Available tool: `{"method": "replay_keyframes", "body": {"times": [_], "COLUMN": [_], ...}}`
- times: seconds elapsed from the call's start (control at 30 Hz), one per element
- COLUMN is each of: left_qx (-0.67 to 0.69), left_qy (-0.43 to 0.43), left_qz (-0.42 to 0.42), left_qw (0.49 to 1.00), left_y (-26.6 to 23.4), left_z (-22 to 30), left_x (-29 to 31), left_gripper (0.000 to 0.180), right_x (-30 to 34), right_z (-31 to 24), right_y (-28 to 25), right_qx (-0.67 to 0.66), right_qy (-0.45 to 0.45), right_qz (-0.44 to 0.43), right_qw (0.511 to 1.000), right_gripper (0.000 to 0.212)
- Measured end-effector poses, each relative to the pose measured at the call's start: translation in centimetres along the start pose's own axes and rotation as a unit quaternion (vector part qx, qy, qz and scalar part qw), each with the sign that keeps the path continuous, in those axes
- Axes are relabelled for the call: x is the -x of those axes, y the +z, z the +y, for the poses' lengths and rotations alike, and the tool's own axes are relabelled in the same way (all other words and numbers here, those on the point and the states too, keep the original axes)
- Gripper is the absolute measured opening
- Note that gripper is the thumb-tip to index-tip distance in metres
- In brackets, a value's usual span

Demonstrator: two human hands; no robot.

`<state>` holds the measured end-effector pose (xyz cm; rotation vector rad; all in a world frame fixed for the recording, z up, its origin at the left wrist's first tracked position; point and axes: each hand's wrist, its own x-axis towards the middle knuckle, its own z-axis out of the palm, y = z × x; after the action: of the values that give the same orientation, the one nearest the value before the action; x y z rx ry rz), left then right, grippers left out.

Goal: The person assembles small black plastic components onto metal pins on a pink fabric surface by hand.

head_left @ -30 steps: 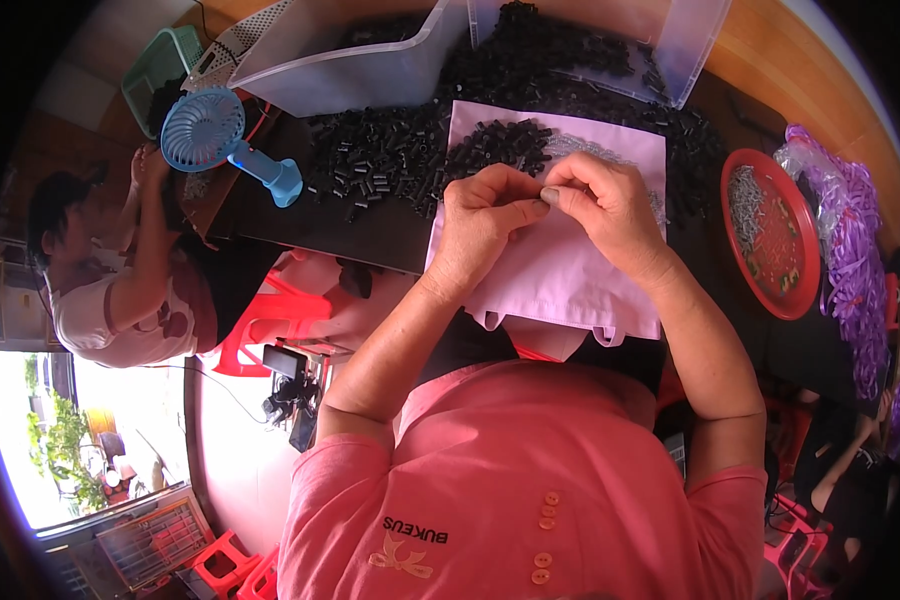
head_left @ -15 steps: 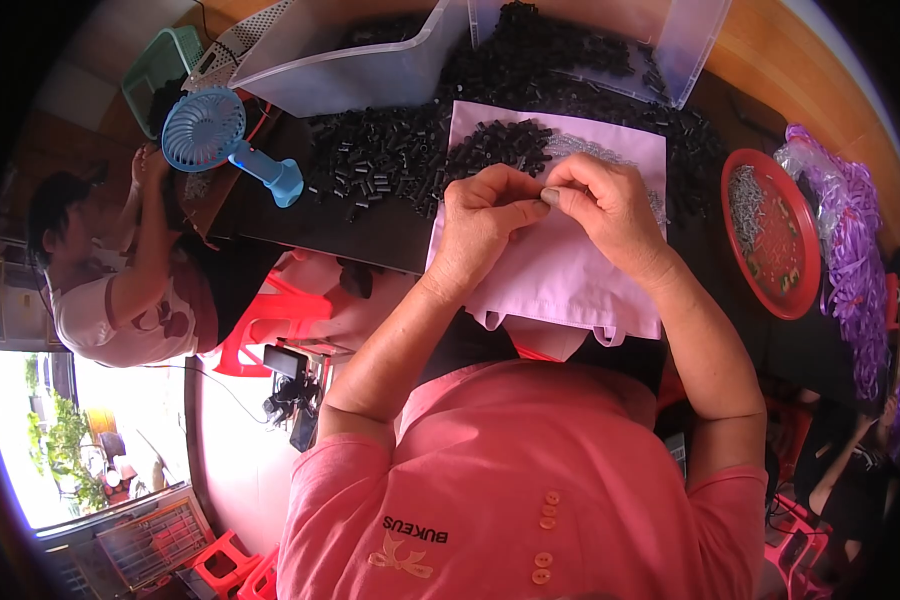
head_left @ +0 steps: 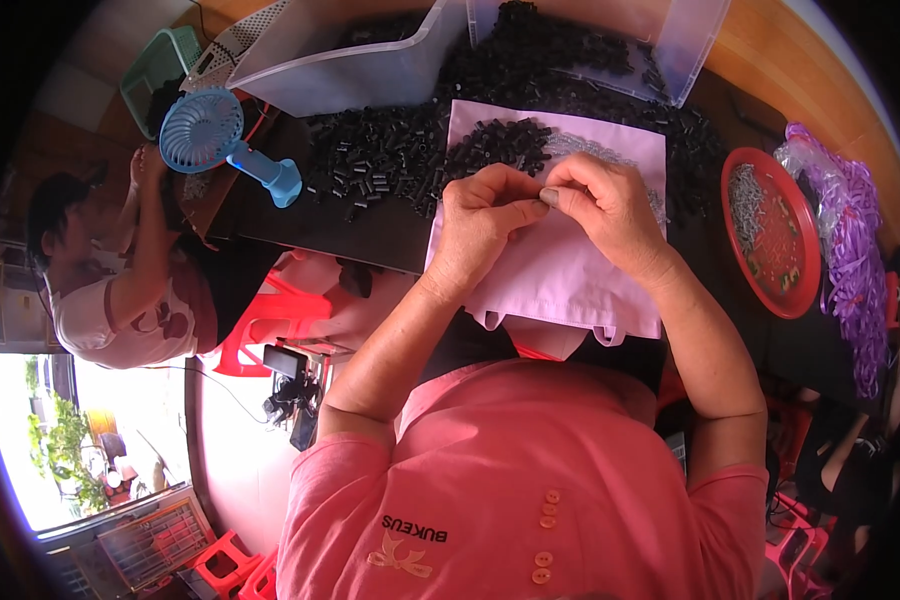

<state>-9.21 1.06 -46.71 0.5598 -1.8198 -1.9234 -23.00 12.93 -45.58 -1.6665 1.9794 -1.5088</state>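
Note:
My left hand (head_left: 482, 220) and my right hand (head_left: 610, 212) meet fingertip to fingertip above a pink cloth bag (head_left: 540, 285). Both are closed in a pinch; whatever sits between the fingers is too small and covered to name. On the far part of the bag lies a heap of short black tubes (head_left: 500, 142). Beside it, just beyond my right hand, are small clear or silvery pieces (head_left: 580, 146), partly hidden by that hand. The bag's handles (head_left: 606, 335) hang toward my lap.
More black tubes (head_left: 380, 160) cover the dark table around a clear plastic bin (head_left: 355, 85). A blue handheld fan (head_left: 260, 175) stands left. Right are a red tray (head_left: 805, 265) of small metal pieces and purple ribbons (head_left: 855, 290). Another person (head_left: 120, 290) sits at left.
My hands stay almost still in the same pinch. The fan's head has shifted very slightly left. At the far right edge, another person's arm has moved.

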Motion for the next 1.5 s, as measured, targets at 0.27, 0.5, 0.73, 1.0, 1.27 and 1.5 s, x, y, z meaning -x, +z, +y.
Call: {"method": "replay_keyframes", "body": {"times": [0.27,0.5,0.73,1.0,1.27,1.5], "left_qx": [-0.011,-0.001,0.017,0.011,0.012,0.032], "left_qy": [0.001,0.001,0.008,0.008,0.016,0.017], "left_qz": [0.012,0.012,0.015,0.019,0.02,0.02], "left_qw": [1.0,1.0,1.0,1.0,1.0,0.999], "left_y": [0.2,0.1,0.1,0.2,0.1,-0.1], "left_z": [0.3,0.0,0.0,0.0,-0.3,-0.4], "left_x": [0.2,0.1,0.2,0.1,0.0,0.0], "left_gripper": [0.013,0.013,0.012,0.012,0.013,0.012], "right_x": [0.1,0.1,-0.2,-0.1,0.4,0.4], "right_z": [0.0,-0.1,0.0,1.2,0.9,0.8], "right_y": [-0.1,-0.4,-1.0,-0.4,0.0,0.1], "right_qx": [0.004,0.002,-0.019,0.25,0.371,0.35], "right_qy": [-0.006,0.018,0.041,-0.139,-0.119,-0.122], "right_qz": [0.004,-0.019,-0.006,0.01,-0.064,-0.063], "right_qw": [1.0,1.0,0.999,0.958,0.919,0.927], "right_gripper": [0.011,0.005,0.004,0.01,0.009,0.01]}}
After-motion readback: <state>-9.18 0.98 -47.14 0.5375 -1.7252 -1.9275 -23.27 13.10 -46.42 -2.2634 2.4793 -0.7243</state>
